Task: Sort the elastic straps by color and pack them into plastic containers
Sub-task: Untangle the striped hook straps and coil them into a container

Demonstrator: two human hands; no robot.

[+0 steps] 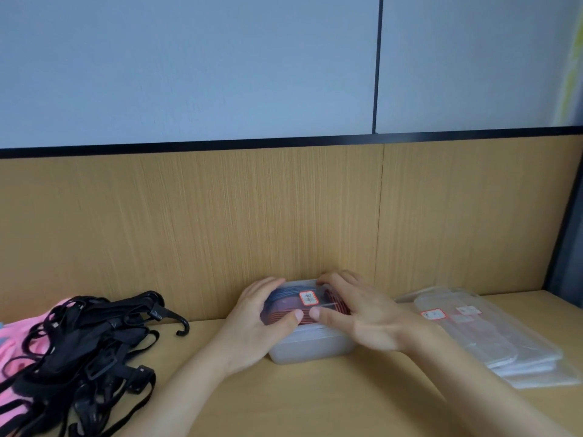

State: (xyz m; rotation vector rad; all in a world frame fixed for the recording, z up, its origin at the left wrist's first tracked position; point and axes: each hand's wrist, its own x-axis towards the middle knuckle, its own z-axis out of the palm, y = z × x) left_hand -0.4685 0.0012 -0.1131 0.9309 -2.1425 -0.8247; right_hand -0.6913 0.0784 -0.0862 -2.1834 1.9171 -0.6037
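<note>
A translucent plastic container [310, 350] stands at the middle of the desk, against the wooden back panel. Red and blue elastic straps [284, 305] show through its clear lid, which carries a red-bordered label [308, 298]. My left hand [255, 323] grips the lid's left end, fingers curved over the far corner and thumb on the front edge. My right hand [362, 316] lies flat across the lid's right end, thumb pressing beside the left thumb. A tangled heap of black straps with hooks [88, 342] lies at the left, over pink straps [12, 345].
A stack of flat clear plastic pieces [492, 339], some with red-bordered labels, lies at the right of the container. The wooden back panel [220, 231] rises right behind the container. A dark frame [568, 231] borders the desk's right end.
</note>
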